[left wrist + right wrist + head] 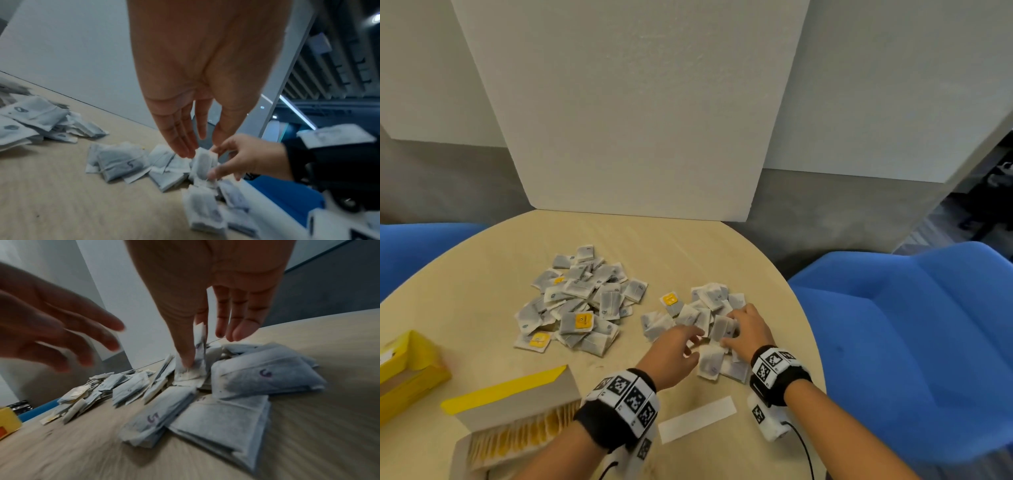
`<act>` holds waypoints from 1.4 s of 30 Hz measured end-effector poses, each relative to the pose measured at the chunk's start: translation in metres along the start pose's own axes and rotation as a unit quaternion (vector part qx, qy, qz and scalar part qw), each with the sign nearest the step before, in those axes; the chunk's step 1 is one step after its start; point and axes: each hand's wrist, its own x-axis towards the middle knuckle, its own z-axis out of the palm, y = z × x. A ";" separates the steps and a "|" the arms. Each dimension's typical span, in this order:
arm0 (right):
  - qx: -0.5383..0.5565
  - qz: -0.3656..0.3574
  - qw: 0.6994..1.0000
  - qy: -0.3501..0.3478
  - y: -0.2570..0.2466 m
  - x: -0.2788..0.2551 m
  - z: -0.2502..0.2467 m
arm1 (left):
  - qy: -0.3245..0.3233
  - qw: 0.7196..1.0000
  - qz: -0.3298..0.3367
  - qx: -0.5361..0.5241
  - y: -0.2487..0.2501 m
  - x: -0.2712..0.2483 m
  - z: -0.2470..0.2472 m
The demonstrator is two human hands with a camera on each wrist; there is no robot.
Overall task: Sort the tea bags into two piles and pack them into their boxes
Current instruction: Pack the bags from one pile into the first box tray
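Two heaps of grey-white tea bags lie on the round table: a larger left pile [582, 301] with a few yellow-tagged bags showing, and a right pile [709, 308]. Over the right pile, my right hand [729, 329] pinches one tea bag [200, 344] upright between thumb and forefinger. My left hand [693, 337] reaches in from the left with straight fingers [185, 149], their tips at the top edge of that bag [203, 162]; it holds nothing. Some bags [265, 374] carry purple numbers.
An open yellow box [404, 370] stands at the table's left edge. A second open box [517, 421] with yellow-tagged bags in a row lies near me. A white paper strip [697, 419] lies between my wrists. Blue chairs [911, 325] flank the table.
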 end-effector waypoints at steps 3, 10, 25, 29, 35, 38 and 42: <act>0.027 -0.024 0.999 0.014 0.005 -0.003 -0.002 | -0.004 0.999 -0.031 0.020 -0.010 0.014 0.010; 0.265 -0.041 0.962 -0.046 -0.005 -0.011 -0.014 | 0.027 0.993 -0.043 -0.104 -0.008 0.026 0.018; -0.133 -0.161 0.964 -0.162 -0.008 -0.028 0.022 | 0.058 0.947 -0.146 -0.281 -0.040 -0.007 -0.004; -0.183 -0.176 0.957 -0.141 -0.012 -0.029 0.031 | 0.062 0.922 -0.170 -0.341 -0.043 -0.019 -0.008; -0.003 -0.112 0.991 -0.068 -0.019 -0.028 0.020 | 0.079 0.902 -0.205 -0.371 -0.050 -0.038 -0.008; 0.167 -0.045 0.984 -0.041 -0.017 -0.029 0.011 | 0.086 0.900 -0.208 -0.373 -0.048 -0.043 -0.005; 0.240 -0.073 0.968 -0.027 -0.025 -0.041 0.009 | 0.050 0.896 -0.208 -0.389 -0.038 -0.044 0.002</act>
